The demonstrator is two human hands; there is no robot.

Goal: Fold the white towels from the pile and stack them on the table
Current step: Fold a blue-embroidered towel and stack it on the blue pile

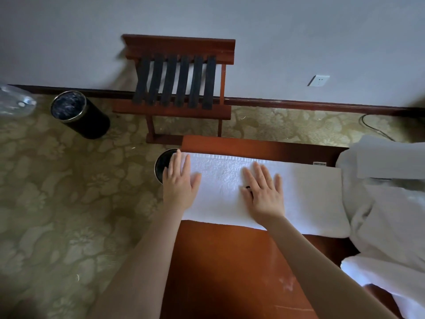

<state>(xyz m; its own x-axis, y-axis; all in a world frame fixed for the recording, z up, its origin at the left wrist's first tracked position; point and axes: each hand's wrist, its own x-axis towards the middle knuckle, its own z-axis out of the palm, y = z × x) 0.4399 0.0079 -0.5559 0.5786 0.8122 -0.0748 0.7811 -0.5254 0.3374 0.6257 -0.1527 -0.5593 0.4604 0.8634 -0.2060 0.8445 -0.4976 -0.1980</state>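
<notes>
The folded white towel point(310, 199) lies as a long strip across the bench point(230, 261) at the centre of the frame. Both hands press flat on it, each grip spread with straight fingers: the left hand point(180, 180) at its left end, the right hand point(264, 192) near its middle. The pile of white towels point(386, 215) fills the right edge. A luggage rack point(179, 84) stands against the wall, upper centre.

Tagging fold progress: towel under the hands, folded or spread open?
Folded, apparently: the towel is a narrow strip across the table, near edge thick and rounded. Left hand and right hand lie flat on it.
</notes>
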